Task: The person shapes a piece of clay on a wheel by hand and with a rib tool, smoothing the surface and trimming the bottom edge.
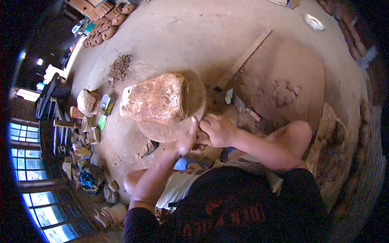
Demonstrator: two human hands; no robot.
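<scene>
A rough, crusted clay-coloured block, hollow at its right end, lies on its side on a round board. My left hand is at the board's near edge, thumb pointing up along it and fingers curled underneath, partly hidden. My right hand is beside it just right of the thumb, fingers bent and closed on something dark and small that I cannot make out. A knife-like blade with a pinkish handle lies on the floor to the right, near a wooden slat.
Clay scraps lie at right, dry crumbs above left. A pale lump, pots and cloths line the left side. Stacked terracotta pieces stand at the far left back; a metal dish sits at back right.
</scene>
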